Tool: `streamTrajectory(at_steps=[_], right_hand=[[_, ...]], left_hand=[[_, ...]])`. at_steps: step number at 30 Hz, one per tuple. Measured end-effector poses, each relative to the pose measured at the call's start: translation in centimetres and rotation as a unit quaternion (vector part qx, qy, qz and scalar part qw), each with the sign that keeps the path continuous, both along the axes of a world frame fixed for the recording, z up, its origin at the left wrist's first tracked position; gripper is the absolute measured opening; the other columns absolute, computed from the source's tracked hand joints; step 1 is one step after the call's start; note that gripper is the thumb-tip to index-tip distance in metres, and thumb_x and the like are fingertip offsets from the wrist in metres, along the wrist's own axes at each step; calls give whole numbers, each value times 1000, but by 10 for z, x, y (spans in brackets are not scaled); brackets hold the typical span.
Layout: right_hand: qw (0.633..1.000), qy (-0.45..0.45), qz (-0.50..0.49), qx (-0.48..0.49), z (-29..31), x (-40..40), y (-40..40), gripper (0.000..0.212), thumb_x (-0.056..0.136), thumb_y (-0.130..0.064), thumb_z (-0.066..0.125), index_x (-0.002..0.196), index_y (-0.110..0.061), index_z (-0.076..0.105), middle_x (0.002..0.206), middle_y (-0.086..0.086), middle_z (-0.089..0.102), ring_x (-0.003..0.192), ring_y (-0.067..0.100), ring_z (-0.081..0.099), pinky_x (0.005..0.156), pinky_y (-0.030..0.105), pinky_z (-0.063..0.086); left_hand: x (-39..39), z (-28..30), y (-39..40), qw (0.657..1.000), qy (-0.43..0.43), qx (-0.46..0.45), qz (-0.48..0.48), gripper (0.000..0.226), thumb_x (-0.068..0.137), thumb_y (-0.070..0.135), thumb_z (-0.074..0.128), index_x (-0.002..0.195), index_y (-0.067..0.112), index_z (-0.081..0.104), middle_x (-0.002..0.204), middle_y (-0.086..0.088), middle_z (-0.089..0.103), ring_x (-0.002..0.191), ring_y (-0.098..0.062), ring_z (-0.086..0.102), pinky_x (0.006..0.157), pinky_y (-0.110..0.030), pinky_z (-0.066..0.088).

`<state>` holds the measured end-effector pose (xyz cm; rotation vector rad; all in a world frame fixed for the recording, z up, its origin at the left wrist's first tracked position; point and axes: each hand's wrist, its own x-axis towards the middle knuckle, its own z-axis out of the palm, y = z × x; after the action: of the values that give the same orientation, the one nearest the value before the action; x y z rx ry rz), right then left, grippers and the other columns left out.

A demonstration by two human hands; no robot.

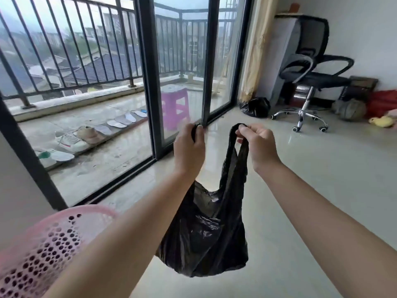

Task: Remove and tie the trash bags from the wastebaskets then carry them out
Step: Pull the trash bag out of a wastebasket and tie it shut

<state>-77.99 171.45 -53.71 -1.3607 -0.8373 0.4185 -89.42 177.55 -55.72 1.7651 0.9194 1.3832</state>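
Nearest, at the lower left, the pink perforated plastic wastebasket (43, 250) stands bagless; just right of it the black, crinkled, thin-film trash bag (206, 231) hangs above the glossy tiled floor (322, 201). The left hand (189, 151) pinches one loop handle and the right hand (257, 145) pinches the other, held apart. Tying well likely means crossing the loops, keeping tension and cinching tight above the sagging contents.
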Motion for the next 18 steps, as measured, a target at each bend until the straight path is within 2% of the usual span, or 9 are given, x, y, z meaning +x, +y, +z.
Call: streamTrajectory(at_steps=[2, 4, 6, 8, 11, 13, 14, 17, 18], right_hand=[[999, 13, 9, -29, -32, 13, -9, 32, 90, -7, 50, 59, -16, 55, 66, 0, 54, 67, 14, 52, 76, 28, 46], [998, 40, 17, -42, -65, 21, -17, 32, 90, -5, 50, 60, -15, 55, 66, 1, 55, 67, 14, 54, 75, 25, 48], [997, 55, 21, -41, -96, 28, -27, 30, 89, -4, 51, 62, -16, 54, 66, 1, 55, 65, 11, 55, 73, 23, 48], [998, 19, 32, -49, -120, 42, -37, 26, 88, -5, 55, 68, -22, 51, 68, -4, 53, 62, 1, 56, 69, 16, 46], [982, -62, 128, -128, -147, 73, -50, 26, 82, -10, 65, 86, -24, 44, 81, -10, 49, 78, 7, 53, 77, 23, 44], [962, -55, 180, -199, -163, 96, -53, 41, 77, -14, 72, 105, -23, 42, 90, -11, 51, 94, 17, 53, 88, 31, 44], [952, -42, 201, -228, -168, 105, -54, 47, 76, -15, 72, 110, -23, 41, 93, -9, 54, 99, 19, 54, 88, 31, 47], [914, -39, 258, -310, -183, 116, -56, 35, 79, -16, 70, 107, -15, 49, 85, -4, 60, 82, 17, 61, 63, 20, 51], [906, -41, 268, -324, -187, 117, -58, 28, 82, -13, 67, 104, -14, 51, 83, -4, 61, 78, 14, 61, 61, 19, 50]], left_hand=[[7, -30, -5, 999, -5, -39, 18, 28, 98, 15, 42, 70, 17, 46, 67, 2, 46, 77, -31, 55, 64, -29, 40], [9, -60, -16, 997, -5, -67, 26, 34, 98, 15, 41, 66, 25, 39, 65, 6, 46, 71, -25, 54, 55, -15, 37], [13, -90, -31, 996, -17, -93, 5, 24, 97, 15, 43, 75, 21, 43, 68, 7, 48, 63, -14, 52, 51, -6, 39], [16, -115, -44, 993, -22, -112, -12, 14, 93, 12, 53, 91, 16, 39, 73, 7, 49, 64, -8, 52, 53, -2, 41], [23, -148, -55, 991, -26, -130, -37, 47, 83, 3, 65, 101, 25, 27, 84, 6, 52, 75, -2, 54, 64, -2, 44], [28, -163, -61, 988, 15, -145, -50, 59, 80, 2, 68, 118, 24, 29, 86, 7, 53, 81, -6, 56, 70, -5, 45], [30, -167, -64, 985, 52, -154, -58, 64, 79, 4, 69, 128, 20, 31, 88, 7, 54, 86, -10, 57, 74, -9, 44], [32, -175, -61, 966, 148, -196, -80, 74, 77, 12, 73, 140, 14, 35, 107, 4, 55, 102, -12, 54, 88, -21, 40], [32, -179, -58, 960, 165, -209, -88, 79, 73, 19, 76, 141, 14, 37, 115, 1, 55, 109, -14, 54, 95, -24, 42]])
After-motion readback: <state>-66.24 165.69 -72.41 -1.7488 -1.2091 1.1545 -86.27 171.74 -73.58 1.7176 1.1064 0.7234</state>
